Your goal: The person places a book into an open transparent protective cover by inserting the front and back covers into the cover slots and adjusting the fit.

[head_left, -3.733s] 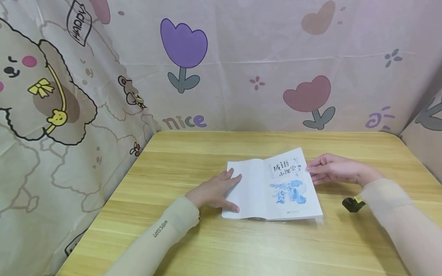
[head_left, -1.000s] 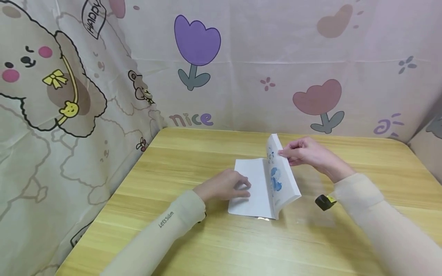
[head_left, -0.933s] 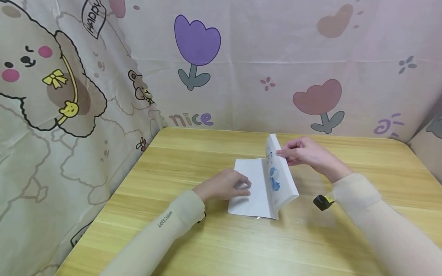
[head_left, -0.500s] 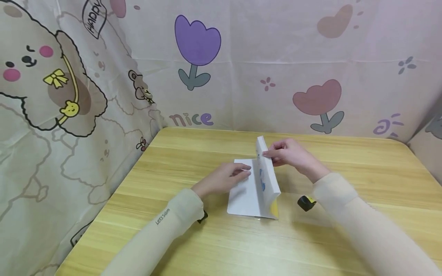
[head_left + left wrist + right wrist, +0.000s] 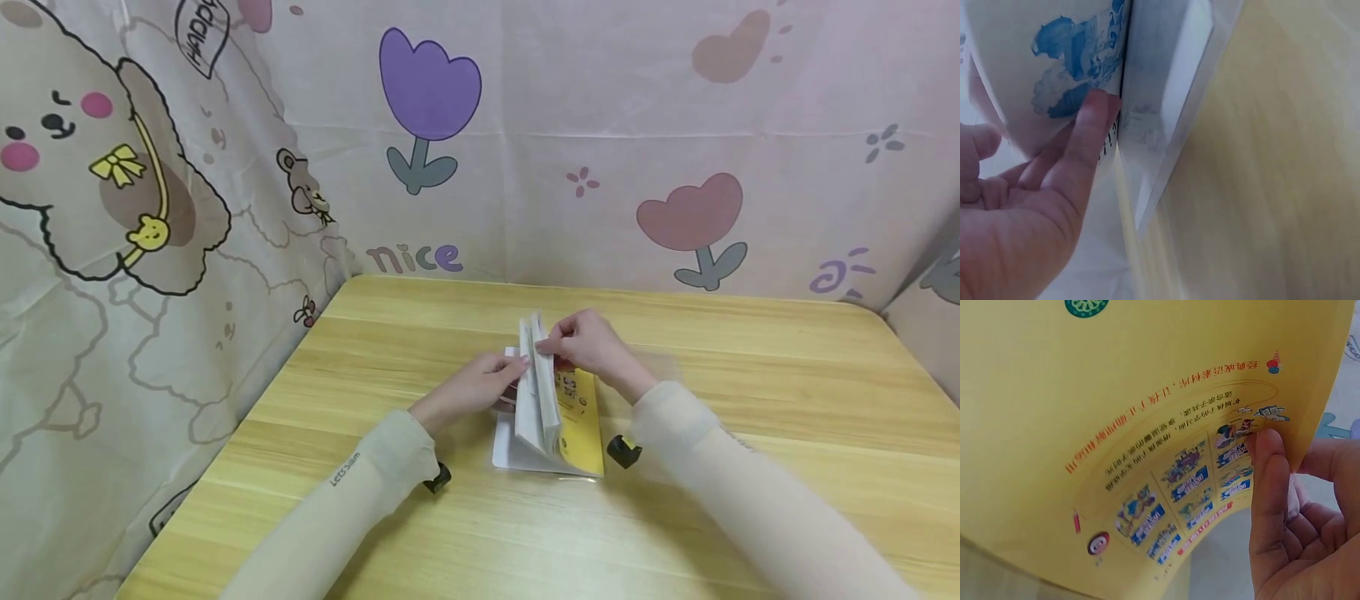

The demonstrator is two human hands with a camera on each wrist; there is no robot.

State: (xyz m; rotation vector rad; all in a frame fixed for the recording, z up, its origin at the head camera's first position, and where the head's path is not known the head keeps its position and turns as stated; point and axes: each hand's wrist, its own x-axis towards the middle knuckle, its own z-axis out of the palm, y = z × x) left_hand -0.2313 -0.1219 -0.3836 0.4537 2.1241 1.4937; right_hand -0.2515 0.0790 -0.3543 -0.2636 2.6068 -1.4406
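A paperback book (image 5: 534,408) stands on its spine, its pages parted into two upright bunches. My left hand (image 5: 480,385) pinches the left bunch; in the left wrist view its fingers (image 5: 1085,137) lie on the white title page with blue artwork (image 5: 1075,65). With thumb and fingertips, my right hand (image 5: 592,346) grips the top edge of the right bunch. In the right wrist view those fingers (image 5: 1269,481) press on a yellow printed cover (image 5: 1147,394). That yellow face also shows right of the pages in the head view. Under the left hand, a white flap (image 5: 513,454) lies flat.
The book is near the middle of a wood-grain table (image 5: 360,333). A faint clear plastic sheet (image 5: 660,367) lies right of it. Small black devices (image 5: 437,477) sit at both wrists. A printed cloth (image 5: 525,208) hangs behind and at the sides.
The page block, earlier leaning right, has swung left and is now parted in two. My right hand moved left with it. My left hand rose from the white flap to pinch the left bunch.
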